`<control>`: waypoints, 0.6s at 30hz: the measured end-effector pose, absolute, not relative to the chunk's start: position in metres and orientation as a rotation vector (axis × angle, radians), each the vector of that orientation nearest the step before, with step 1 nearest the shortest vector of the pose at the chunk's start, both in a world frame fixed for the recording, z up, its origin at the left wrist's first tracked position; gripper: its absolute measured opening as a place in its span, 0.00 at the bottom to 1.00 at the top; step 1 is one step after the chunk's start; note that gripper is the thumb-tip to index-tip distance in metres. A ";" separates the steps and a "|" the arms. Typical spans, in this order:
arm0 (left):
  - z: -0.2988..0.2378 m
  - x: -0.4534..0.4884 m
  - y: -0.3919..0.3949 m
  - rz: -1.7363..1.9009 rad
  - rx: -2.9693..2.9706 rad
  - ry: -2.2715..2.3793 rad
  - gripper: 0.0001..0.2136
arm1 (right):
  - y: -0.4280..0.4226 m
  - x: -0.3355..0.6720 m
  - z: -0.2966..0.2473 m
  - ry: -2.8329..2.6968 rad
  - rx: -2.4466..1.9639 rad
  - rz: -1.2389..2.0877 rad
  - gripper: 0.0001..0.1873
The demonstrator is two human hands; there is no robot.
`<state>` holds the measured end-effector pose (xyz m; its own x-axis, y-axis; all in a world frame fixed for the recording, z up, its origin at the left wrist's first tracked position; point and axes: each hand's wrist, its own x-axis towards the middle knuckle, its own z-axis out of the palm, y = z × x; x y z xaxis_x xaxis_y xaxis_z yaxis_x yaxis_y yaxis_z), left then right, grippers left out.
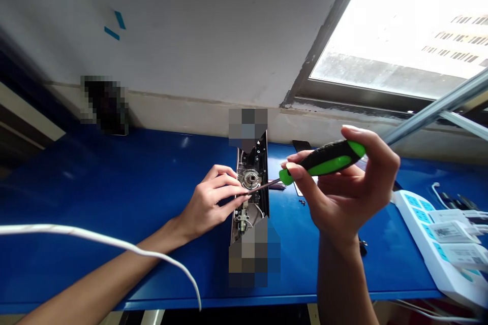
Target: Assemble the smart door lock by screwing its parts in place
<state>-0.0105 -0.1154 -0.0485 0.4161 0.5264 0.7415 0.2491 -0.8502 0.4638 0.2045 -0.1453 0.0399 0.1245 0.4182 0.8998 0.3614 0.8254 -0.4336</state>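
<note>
A white cable curves across the near left, above a blue desk. Beyond it, the right hand clasps a green-and-black screwdriver, its shaft slanting left into an opened lock housing, which lies left of that hand, long axis running near to far. The left hand, closer to the housing, has its fingertips at the shaft's tip; whether they pinch anything cannot be told. A window glares far right.

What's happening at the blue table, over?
Right fingers holding green screwdriver. Left fingers at screwdriver's tip, over opened device. White cable crosses left forearm in view.
</note>
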 end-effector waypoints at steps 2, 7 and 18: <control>-0.049 -0.009 -0.117 1.427 2.335 0.684 0.06 | -0.146 0.205 0.039 -1.469 -0.664 0.048 0.37; -0.052 -0.005 -0.119 1.415 2.310 0.696 0.06 | -0.149 0.207 0.036 -1.511 -0.708 0.144 0.39; -0.056 -0.014 -0.118 1.202 2.489 0.848 0.15 | -0.144 0.204 0.036 -1.679 -0.670 0.022 0.42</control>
